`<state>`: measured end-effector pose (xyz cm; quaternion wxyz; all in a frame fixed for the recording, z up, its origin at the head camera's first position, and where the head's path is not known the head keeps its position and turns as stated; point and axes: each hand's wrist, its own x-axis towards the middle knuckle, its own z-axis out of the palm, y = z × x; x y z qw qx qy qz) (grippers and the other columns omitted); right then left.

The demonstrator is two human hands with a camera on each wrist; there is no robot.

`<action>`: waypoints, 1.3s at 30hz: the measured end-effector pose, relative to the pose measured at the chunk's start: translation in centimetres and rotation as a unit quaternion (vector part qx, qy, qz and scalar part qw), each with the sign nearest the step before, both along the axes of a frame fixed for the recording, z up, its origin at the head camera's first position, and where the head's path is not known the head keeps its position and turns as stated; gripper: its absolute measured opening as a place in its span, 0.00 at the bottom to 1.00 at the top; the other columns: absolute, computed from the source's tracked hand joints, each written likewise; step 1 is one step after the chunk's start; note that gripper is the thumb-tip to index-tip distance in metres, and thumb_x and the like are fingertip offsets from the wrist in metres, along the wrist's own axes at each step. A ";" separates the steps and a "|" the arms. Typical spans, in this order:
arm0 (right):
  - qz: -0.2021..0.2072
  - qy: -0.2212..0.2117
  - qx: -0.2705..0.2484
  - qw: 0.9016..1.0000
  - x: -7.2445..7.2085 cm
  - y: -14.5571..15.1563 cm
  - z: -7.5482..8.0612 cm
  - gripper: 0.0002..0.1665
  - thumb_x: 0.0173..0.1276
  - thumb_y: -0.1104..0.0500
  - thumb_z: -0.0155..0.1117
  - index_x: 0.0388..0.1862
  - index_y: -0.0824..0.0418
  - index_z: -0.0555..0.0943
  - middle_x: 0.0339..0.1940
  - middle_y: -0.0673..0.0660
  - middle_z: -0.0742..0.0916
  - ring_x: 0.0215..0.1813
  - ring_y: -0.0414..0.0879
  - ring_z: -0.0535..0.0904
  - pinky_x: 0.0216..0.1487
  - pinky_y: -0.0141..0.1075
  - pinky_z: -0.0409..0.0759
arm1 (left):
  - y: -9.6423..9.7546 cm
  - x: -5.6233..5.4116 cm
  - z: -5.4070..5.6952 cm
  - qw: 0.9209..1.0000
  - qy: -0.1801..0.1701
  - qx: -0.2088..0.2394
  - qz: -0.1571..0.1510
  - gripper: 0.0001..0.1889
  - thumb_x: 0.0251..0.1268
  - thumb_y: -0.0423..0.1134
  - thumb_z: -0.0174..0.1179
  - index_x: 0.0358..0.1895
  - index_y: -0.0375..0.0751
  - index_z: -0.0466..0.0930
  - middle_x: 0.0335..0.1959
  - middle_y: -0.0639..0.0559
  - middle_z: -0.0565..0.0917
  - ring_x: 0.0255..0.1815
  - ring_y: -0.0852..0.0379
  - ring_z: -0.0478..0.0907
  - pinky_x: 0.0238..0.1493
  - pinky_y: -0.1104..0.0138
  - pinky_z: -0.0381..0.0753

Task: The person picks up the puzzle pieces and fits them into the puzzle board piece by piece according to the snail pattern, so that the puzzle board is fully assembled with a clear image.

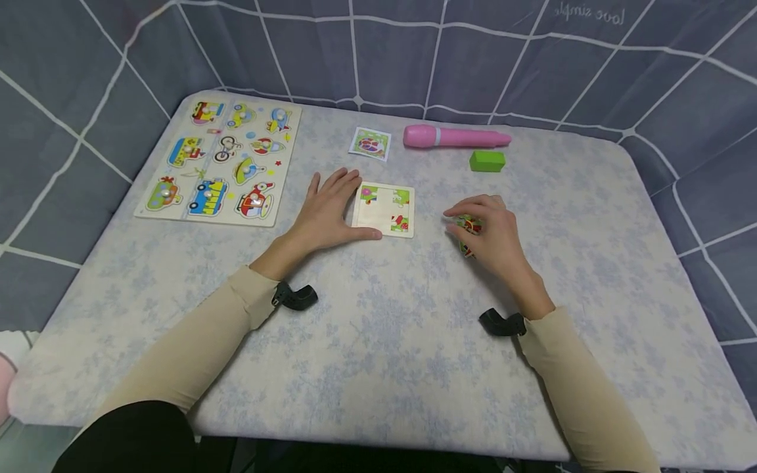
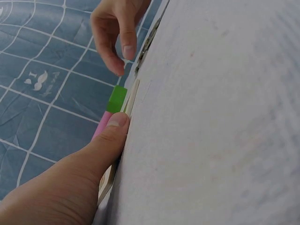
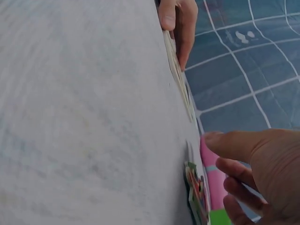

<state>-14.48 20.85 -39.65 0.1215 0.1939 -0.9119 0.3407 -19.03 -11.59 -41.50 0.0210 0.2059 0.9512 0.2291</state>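
A small square puzzle board (image 1: pixel 384 209) lies flat on the table, with three printed pieces in its corners and bare wood between. My left hand (image 1: pixel 331 213) is spread beside it. Its thumb touches the near edge and its straight fingers reach along the left side; in the left wrist view the thumb (image 2: pixel 110 133) rests at the board's rim. To the right, a little pile of colourful puzzle pieces (image 1: pixel 469 225) lies partly hidden under my right hand (image 1: pixel 493 233). In the right wrist view that hand (image 3: pixel 262 168) hovers over the pieces (image 3: pixel 196 192), thumb and fingers apart, nothing between them.
A large wooden peg puzzle (image 1: pixel 230 164) with vehicle shapes lies at the back left. Behind the board are a small picture card (image 1: pixel 370 143), a pink microphone-like rod (image 1: pixel 455 136) and a green block (image 1: pixel 487 161). A grey checked curtain (image 1: pixel 396 52) hangs around the table.
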 end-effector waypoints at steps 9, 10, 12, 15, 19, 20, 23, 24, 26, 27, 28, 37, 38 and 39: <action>0.001 0.009 0.027 1.000 -0.2 2.6 0.2 0.10 0.62 0.67 0.80 0.42 0.64 0.93 0.52 0.63 0.88 0.58 0.62 0.75 0.59 0.60 0.70 | 0.0 0.0 0.0 1.000 -0.003 0.001 -0.002 0.64 0.51 0.73 0.73 0.84 0.38 0.57 0.87 0.46 0.56 0.89 0.47 0.44 0.86 0.42 0.28; -0.001 0.011 0.029 1.000 -0.3 2.8 0.2 0.09 0.62 0.67 0.80 0.42 0.65 0.93 0.52 0.64 0.89 0.58 0.62 0.76 0.59 0.60 0.71 | 0.0 0.0 0.0 1.000 -0.002 0.002 -0.001 0.64 0.51 0.73 0.73 0.84 0.38 0.58 0.87 0.46 0.56 0.89 0.47 0.44 0.86 0.42 0.28; -0.004 0.015 0.032 0.999 -0.4 3.3 0.1 0.09 0.62 0.68 0.80 0.41 0.66 0.92 0.51 0.65 0.89 0.57 0.63 0.76 0.58 0.60 0.71 | -0.1 0.0 0.0 1.000 0.000 0.003 0.000 0.63 0.51 0.72 0.74 0.84 0.38 0.58 0.87 0.46 0.56 0.89 0.47 0.44 0.86 0.42 0.29; -0.002 0.018 0.029 0.999 -0.6 3.5 0.1 0.09 0.62 0.68 0.80 0.42 0.66 0.92 0.52 0.65 0.89 0.57 0.63 0.76 0.57 0.59 0.72 | -0.2 -0.1 0.0 1.000 0.001 0.003 0.002 0.63 0.51 0.72 0.74 0.84 0.38 0.58 0.87 0.46 0.57 0.89 0.47 0.45 0.86 0.42 0.29; 0.024 0.011 0.029 0.999 -0.6 3.5 0.0 0.11 0.60 0.66 0.81 0.43 0.64 0.92 0.52 0.64 0.89 0.58 0.61 0.77 0.60 0.58 0.73 | -0.2 -0.1 -0.1 1.000 0.000 0.004 0.002 0.63 0.51 0.72 0.74 0.84 0.38 0.58 0.87 0.46 0.57 0.89 0.47 0.45 0.86 0.42 0.29; 0.030 0.008 0.034 0.999 -0.6 3.6 0.0 0.12 0.60 0.66 0.82 0.44 0.64 0.92 0.52 0.64 0.89 0.59 0.61 0.77 0.61 0.58 0.73 | -0.2 -0.1 -0.1 1.000 0.000 0.004 0.002 0.63 0.51 0.72 0.74 0.84 0.38 0.58 0.87 0.46 0.57 0.89 0.47 0.45 0.86 0.42 0.29; 0.036 -0.005 0.062 0.997 -0.6 3.9 0.2 0.13 0.60 0.65 0.82 0.44 0.63 0.92 0.53 0.63 0.89 0.60 0.61 0.77 0.62 0.58 0.73 | -0.2 -0.1 -0.1 1.000 0.000 0.003 0.001 0.63 0.51 0.72 0.74 0.84 0.38 0.58 0.87 0.46 0.57 0.89 0.47 0.44 0.86 0.42 0.28; 0.032 -0.008 0.070 0.997 -0.5 4.0 0.3 0.13 0.61 0.64 0.82 0.44 0.63 0.92 0.53 0.63 0.90 0.60 0.61 0.77 0.61 0.59 0.73 | -0.2 -0.1 0.0 1.000 -0.001 0.003 0.001 0.63 0.51 0.72 0.74 0.84 0.38 0.58 0.87 0.46 0.57 0.89 0.47 0.44 0.86 0.42 0.28; 0.022 -0.012 0.081 0.996 -0.4 4.4 0.5 0.12 0.61 0.65 0.81 0.44 0.63 0.93 0.53 0.63 0.90 0.60 0.61 0.77 0.61 0.59 0.73 | -0.1 -0.1 0.0 1.000 0.000 0.002 0.001 0.63 0.51 0.72 0.74 0.84 0.38 0.58 0.87 0.46 0.56 0.89 0.47 0.44 0.86 0.42 0.28; 0.017 -0.013 0.083 0.996 -0.4 4.6 0.6 0.11 0.61 0.66 0.81 0.43 0.63 0.93 0.53 0.63 0.90 0.60 0.61 0.78 0.61 0.60 0.73 | -0.1 -0.1 0.0 1.000 0.000 0.002 0.001 0.63 0.51 0.72 0.74 0.84 0.38 0.58 0.87 0.46 0.56 0.89 0.47 0.44 0.86 0.42 0.28; 0.015 -0.012 0.083 0.996 -0.3 4.7 0.8 0.11 0.61 0.67 0.81 0.43 0.63 0.93 0.52 0.63 0.90 0.59 0.61 0.78 0.60 0.60 0.72 | -0.1 -0.1 0.0 1.000 0.000 0.002 0.000 0.63 0.51 0.72 0.74 0.84 0.38 0.58 0.87 0.46 0.56 0.89 0.47 0.44 0.86 0.43 0.28; 0.070 -0.028 0.072 0.995 0.2 4.6 1.2 0.18 0.55 0.62 0.86 0.45 0.59 0.93 0.48 0.58 0.92 0.55 0.54 0.80 0.49 0.48 0.77 | 0.1 -0.1 0.0 1.000 0.002 0.000 -0.001 0.63 0.51 0.72 0.74 0.84 0.38 0.58 0.87 0.46 0.57 0.89 0.47 0.45 0.86 0.42 0.28; 0.071 -0.035 0.079 0.994 0.2 4.5 1.2 0.20 0.53 0.60 0.87 0.46 0.58 0.93 0.47 0.58 0.92 0.55 0.53 0.80 0.48 0.49 0.77 | 0.1 -0.1 0.0 1.000 0.002 0.000 -0.001 0.63 0.51 0.72 0.74 0.84 0.38 0.58 0.87 0.46 0.57 0.89 0.47 0.45 0.86 0.42 0.28; 0.070 -0.042 0.085 0.993 0.3 4.5 1.3 0.21 0.52 0.60 0.88 0.47 0.58 0.93 0.47 0.58 0.92 0.55 0.53 0.80 0.48 0.49 0.77 | 0.1 -0.1 0.0 1.000 0.002 -0.001 -0.002 0.63 0.51 0.72 0.74 0.84 0.38 0.58 0.87 0.46 0.57 0.89 0.47 0.44 0.86 0.42 0.28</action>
